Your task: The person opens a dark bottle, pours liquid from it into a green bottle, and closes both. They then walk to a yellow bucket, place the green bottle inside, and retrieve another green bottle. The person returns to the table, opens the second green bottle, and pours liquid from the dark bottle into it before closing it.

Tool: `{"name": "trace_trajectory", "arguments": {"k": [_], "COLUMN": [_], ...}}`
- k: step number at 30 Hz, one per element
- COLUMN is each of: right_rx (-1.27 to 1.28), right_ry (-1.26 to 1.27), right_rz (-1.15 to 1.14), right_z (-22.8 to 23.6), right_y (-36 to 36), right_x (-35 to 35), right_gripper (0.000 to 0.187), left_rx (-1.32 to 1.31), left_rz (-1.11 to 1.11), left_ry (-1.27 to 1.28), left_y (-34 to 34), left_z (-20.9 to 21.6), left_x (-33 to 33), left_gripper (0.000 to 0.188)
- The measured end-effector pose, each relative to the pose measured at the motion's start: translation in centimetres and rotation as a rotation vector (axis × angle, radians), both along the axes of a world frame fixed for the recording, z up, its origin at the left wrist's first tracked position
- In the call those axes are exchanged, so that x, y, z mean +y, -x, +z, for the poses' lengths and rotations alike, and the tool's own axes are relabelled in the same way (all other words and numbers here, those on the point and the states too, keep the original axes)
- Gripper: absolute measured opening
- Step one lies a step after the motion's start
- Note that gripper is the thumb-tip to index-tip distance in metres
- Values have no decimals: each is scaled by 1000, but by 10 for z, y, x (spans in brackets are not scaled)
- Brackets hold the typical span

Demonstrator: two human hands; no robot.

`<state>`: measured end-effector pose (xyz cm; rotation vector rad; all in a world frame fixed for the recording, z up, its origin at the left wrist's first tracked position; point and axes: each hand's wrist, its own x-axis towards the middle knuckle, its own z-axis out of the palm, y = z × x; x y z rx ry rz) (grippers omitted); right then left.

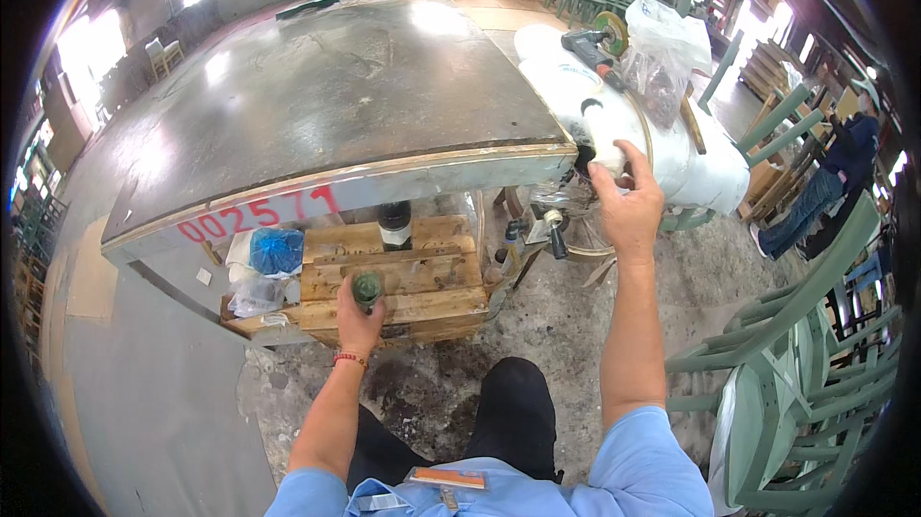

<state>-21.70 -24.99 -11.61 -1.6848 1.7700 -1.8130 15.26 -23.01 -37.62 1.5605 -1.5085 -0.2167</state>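
Observation:
My left hand [359,317] is closed around a small green cup or jar [366,289], over the wooden boards [432,304] under the table. The cup's round mouth faces up, with a dark green inside. My right hand [628,193] is raised beside the table's right corner, its thumb and fingers curved and apart. It is at the near end of a white plastic-covered bundle [696,167]; whether the fingertips touch the white surface I cannot tell. A power tool with a disc [587,45] and a clear plastic bag [662,61] lie on the bundle.
A large dark-topped table [365,85] stands ahead. Beneath it are a blue bag [275,251] and a dark cylinder [394,226]. By its right corner hangs a spray gun or similar tool [554,229]. Green chair frames [787,364] are stacked at right; a person [835,167] stands beyond.

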Motion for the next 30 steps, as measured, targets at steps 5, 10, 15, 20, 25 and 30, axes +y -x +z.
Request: {"name": "trace_trajectory", "arguments": {"k": [5,10,15,20,25,30], "right_rx": [-103,-37,-196,62,411,617], "right_ry": [250,106,-265,-138,-127,406], "right_rz": [238,490,669,710,880,720], "right_z": [-8,-86,-162,-179,-164,-36], "right_y": [-30,-83,-157,-214,-259,-251], "right_x": [30,93,106,104,99,41], "right_gripper": [49,53,48,47,61,57], "left_rx": [117,51,70,863,1276,1135], "left_rz": [-33,-58,-12,-516,-348,93], "left_ry": [-30,-124,-67,-295,-373,-208], "left_y": [-2,-16,-26,-11,-30,-126], "left_z": [4,16,22,63,80,57], "left_x": [-1,3,24,95,122,102], "left_gripper": [70,75,82,44,31,40]}}
